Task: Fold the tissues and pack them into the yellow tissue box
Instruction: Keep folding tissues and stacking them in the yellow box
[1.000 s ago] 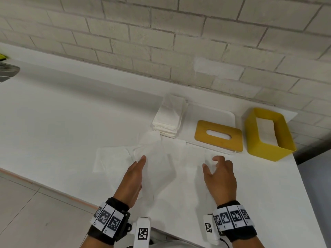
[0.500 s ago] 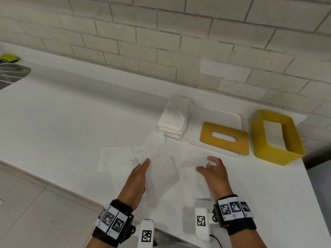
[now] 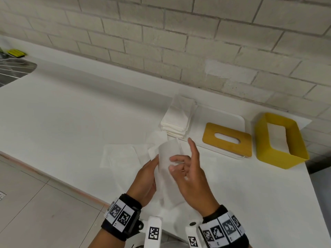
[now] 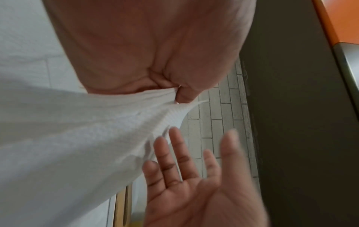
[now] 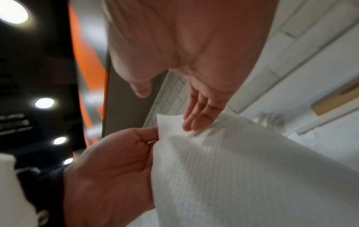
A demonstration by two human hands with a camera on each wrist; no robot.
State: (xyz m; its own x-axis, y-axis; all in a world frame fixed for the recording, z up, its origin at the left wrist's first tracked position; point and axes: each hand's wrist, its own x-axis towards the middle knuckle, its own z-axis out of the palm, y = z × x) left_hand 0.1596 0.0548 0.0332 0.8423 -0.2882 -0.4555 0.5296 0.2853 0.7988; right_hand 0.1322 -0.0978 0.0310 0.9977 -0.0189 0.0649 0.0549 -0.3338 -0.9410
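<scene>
The left hand (image 3: pixel 146 178) pinches a tissue (image 3: pixel 167 161) held above the counter (image 3: pixel 71 108). The right hand (image 3: pixel 192 178), fingers straight and relaxed, touches its face. The yellow tissue box (image 3: pixel 281 140) stands well apart, at right.

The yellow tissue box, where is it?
In the head view, the yellow tissue box stands at the counter's far right, just right of the slotted wooden lid.
</scene>
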